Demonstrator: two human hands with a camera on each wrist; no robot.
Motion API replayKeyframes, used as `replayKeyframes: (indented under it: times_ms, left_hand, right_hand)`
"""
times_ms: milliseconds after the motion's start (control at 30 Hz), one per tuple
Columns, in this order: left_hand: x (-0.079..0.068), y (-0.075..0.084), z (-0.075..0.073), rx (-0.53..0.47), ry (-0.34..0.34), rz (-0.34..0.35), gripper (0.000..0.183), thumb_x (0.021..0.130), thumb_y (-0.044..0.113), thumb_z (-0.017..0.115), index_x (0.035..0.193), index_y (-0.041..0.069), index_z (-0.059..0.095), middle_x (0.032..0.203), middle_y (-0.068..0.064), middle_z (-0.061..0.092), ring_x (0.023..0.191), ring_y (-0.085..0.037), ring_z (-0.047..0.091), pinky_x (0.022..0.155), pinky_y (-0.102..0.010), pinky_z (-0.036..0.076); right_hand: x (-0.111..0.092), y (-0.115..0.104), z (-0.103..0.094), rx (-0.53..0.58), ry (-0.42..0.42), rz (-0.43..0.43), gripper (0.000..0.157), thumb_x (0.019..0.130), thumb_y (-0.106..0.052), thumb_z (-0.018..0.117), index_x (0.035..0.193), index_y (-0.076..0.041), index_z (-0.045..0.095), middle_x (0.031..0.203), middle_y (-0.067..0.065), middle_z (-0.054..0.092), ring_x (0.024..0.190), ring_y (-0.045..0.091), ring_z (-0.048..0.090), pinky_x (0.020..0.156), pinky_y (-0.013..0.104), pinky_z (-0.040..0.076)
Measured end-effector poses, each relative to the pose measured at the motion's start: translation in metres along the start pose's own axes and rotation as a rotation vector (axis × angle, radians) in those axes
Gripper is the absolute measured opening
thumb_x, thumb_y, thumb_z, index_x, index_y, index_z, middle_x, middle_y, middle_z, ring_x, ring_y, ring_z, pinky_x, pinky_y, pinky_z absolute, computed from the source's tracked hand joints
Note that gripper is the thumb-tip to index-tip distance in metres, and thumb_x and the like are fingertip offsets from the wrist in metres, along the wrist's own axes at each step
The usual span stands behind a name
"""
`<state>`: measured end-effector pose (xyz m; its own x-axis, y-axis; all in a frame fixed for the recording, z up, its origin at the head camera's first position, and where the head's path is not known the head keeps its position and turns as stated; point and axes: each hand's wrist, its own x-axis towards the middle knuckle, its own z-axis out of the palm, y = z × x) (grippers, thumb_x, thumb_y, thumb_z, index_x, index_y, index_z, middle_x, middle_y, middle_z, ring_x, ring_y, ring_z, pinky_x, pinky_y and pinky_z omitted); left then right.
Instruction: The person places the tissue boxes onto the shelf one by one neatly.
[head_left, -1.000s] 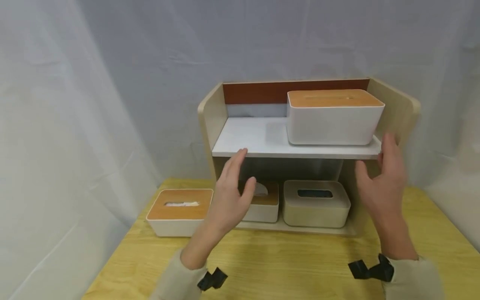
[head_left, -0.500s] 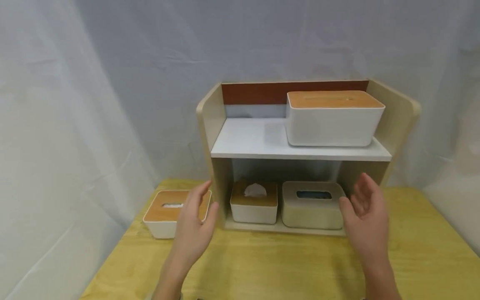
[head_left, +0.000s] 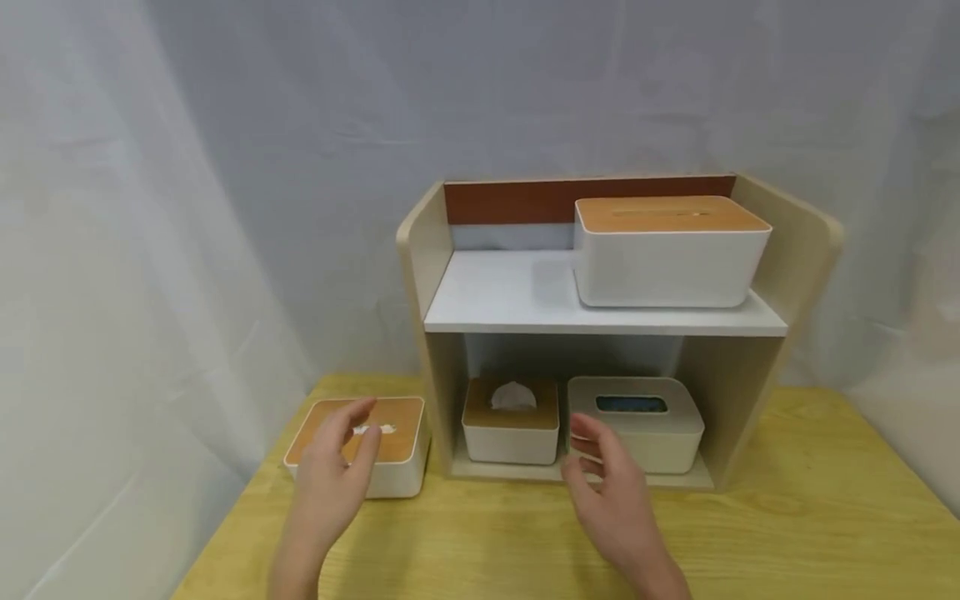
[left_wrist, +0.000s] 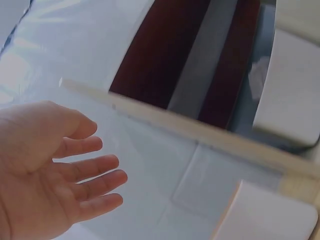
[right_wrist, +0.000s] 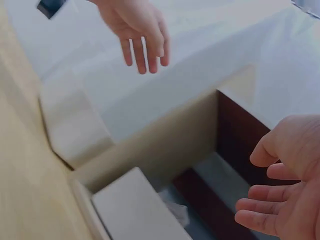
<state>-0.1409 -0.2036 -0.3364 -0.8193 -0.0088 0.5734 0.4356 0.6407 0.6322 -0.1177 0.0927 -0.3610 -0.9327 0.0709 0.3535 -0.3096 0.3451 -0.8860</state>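
Note:
My left hand [head_left: 330,479] overlaps the white tissue box with a wood-look lid [head_left: 399,478] on the table, left of the shelf, in the head view. Its fingers are loosely bent and hold nothing; in the left wrist view they spread apart in the air, away from the box's white side [left_wrist: 272,215]. Nothing is in my right hand [head_left: 611,500] either, its fingers relaxed in front of the lower shelf. Behind it stands a beige tissue box [head_left: 678,442], partly covered by the hand. A smaller tissue box [head_left: 512,443] with a tissue poking out sits beside that one.
A two-tier shelf [head_left: 510,327] stands on the yellow wood-grain table [head_left: 817,492]. On the right of its upper tier rests a large white tissue box with a wooden lid [head_left: 667,268]. Pale sheeting [head_left: 315,167] hangs behind and at the sides.
Both hands have come down and leftward from the upper shelf, the left to the tissue box on the table, the right past the shelf's right side to before the beige box.

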Motion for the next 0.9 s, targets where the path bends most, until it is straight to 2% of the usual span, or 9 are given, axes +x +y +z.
replayKeyframes:
  times_ms: [100,167,233,333,400,533,633,800,900]
  left_hand:
    - [-0.001,-0.014,-0.007,-0.017,0.03,-0.055,0.029,0.099,0.003,0.057,0.126,-0.004,0.06,0.125,-0.017,0.064,0.117,-0.032,0.059,0.093,-0.004,0.037]
    - [0.0,-0.021,-0.01,-0.033,0.047,-0.105,0.029,0.1,0.004,0.055,0.127,-0.004,0.059,0.126,-0.017,0.063,0.118,-0.032,0.058,0.094,-0.01,0.04]
    - [0.001,-0.03,-0.013,-0.055,0.055,-0.165,0.03,0.101,0.006,0.052,0.129,-0.004,0.057,0.129,-0.018,0.061,0.12,-0.033,0.055,0.098,-0.023,0.044]
    - [0.001,-0.042,-0.016,-0.075,0.074,-0.248,0.034,0.102,0.009,0.05,0.132,-0.005,0.054,0.133,-0.022,0.057,0.122,-0.038,0.052,0.1,-0.045,0.043]
    - [0.0,-0.049,-0.018,-0.079,0.08,-0.293,0.037,0.102,0.01,0.049,0.135,-0.007,0.052,0.137,-0.025,0.052,0.125,-0.041,0.048,0.102,-0.053,0.04]
    - [-0.001,-0.062,-0.019,-0.049,0.06,-0.366,0.044,0.102,0.011,0.049,0.141,-0.008,0.044,0.143,-0.029,0.043,0.13,-0.047,0.04,0.104,-0.06,0.035]
    - [-0.001,-0.071,-0.021,-0.03,0.022,-0.418,0.049,0.101,0.012,0.049,0.145,-0.008,0.038,0.146,-0.032,0.036,0.133,-0.049,0.036,0.105,-0.062,0.035]
    - [-0.001,-0.08,-0.024,-0.012,-0.053,-0.482,0.057,0.101,0.012,0.047,0.149,-0.011,0.026,0.148,-0.04,0.027,0.135,-0.054,0.03,0.106,-0.066,0.033]
    - [-0.001,-0.084,-0.025,-0.014,-0.068,-0.511,0.06,0.101,0.011,0.046,0.151,-0.011,0.022,0.149,-0.042,0.023,0.127,-0.052,0.035,0.101,-0.064,0.037]
  right_hand:
    - [-0.002,0.001,0.01,0.001,-0.04,0.034,0.041,0.095,-0.001,0.06,0.136,-0.004,0.055,0.133,0.007,0.059,0.116,0.021,0.058,0.094,0.035,0.052]
    - [-0.003,0.001,0.015,0.001,-0.05,0.036,0.04,0.095,-0.001,0.06,0.134,-0.005,0.056,0.132,0.006,0.06,0.115,0.019,0.058,0.094,0.037,0.052]
    - [-0.004,0.002,0.018,-0.001,-0.053,0.024,0.039,0.094,0.0,0.061,0.132,-0.005,0.058,0.13,0.006,0.061,0.113,0.02,0.059,0.093,0.04,0.053]
    - [-0.007,0.004,0.024,0.01,-0.074,0.021,0.038,0.094,0.0,0.062,0.131,-0.005,0.058,0.126,0.008,0.062,0.112,0.022,0.06,0.093,0.042,0.053]
    - [-0.009,0.005,0.028,0.027,-0.097,0.037,0.038,0.094,-0.001,0.062,0.131,-0.005,0.058,0.124,0.009,0.062,0.112,0.023,0.06,0.093,0.04,0.053]
    - [-0.013,0.007,0.039,0.073,-0.154,0.081,0.036,0.094,-0.002,0.062,0.13,-0.006,0.059,0.123,0.01,0.063,0.111,0.022,0.062,0.092,0.036,0.053]
    - [-0.014,0.01,0.049,0.098,-0.196,0.089,0.036,0.094,-0.003,0.061,0.13,-0.004,0.059,0.124,0.013,0.062,0.112,0.026,0.061,0.094,0.039,0.052]
    - [-0.011,0.011,0.072,0.089,-0.279,0.071,0.043,0.094,-0.008,0.06,0.136,-0.001,0.053,0.135,0.019,0.055,0.124,0.037,0.053,0.102,0.05,0.046]
    - [-0.01,0.009,0.087,0.08,-0.324,0.072,0.051,0.094,-0.011,0.06,0.142,-0.001,0.047,0.142,0.021,0.047,0.13,0.043,0.046,0.106,0.057,0.04]
